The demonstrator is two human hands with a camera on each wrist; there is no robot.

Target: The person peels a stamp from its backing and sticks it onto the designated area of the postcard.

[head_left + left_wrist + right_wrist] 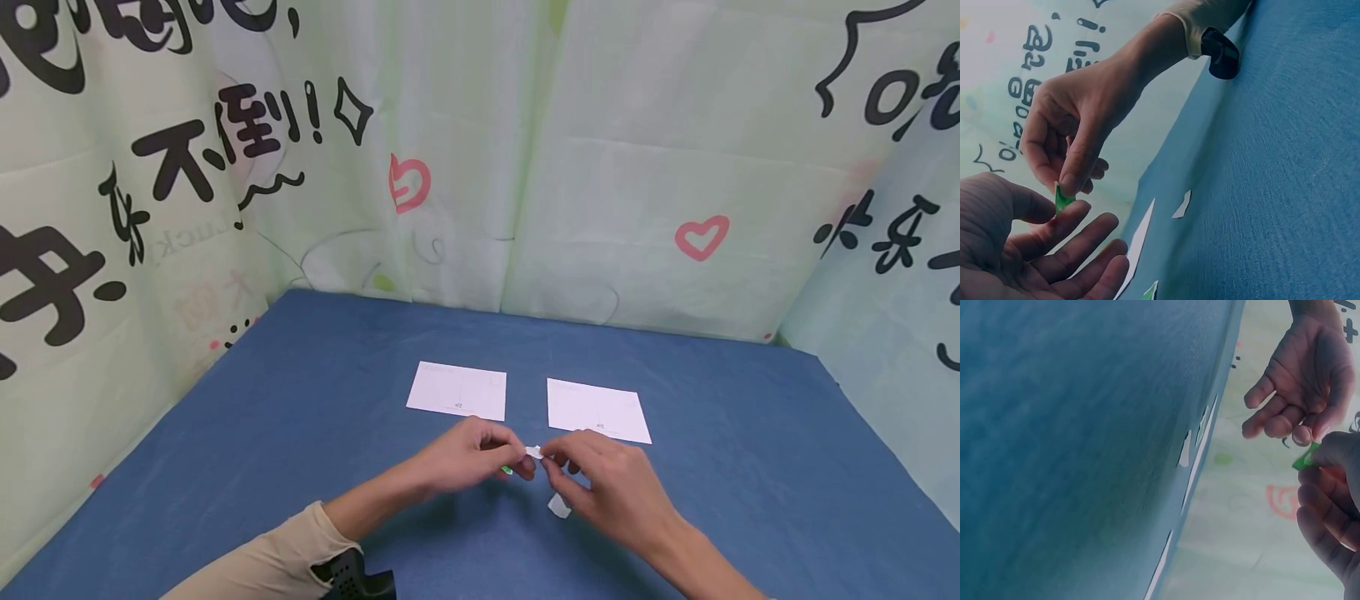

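Note:
My left hand (477, 451) and right hand (611, 483) meet above the blue tabletop, pinching a small piece of paper (534, 452) between them. Its upper side looks white in the head view; in both wrist views the piece shows a green side (1064, 200) (1305, 457). Thumb and index finger of each hand hold it, while the left hand's other fingers spread loosely below. On the table beneath the right hand lies a white paper scrap (559, 506). A scrap with green on it (507, 470) shows just under the left fingers, partly hidden.
Two white cards (457, 390) (598, 410) lie side by side beyond the hands on the blue cloth (337, 350). A pale printed curtain (465, 167) encloses the table's back and sides. Black wrist gear (356, 577) sits on the left sleeve.

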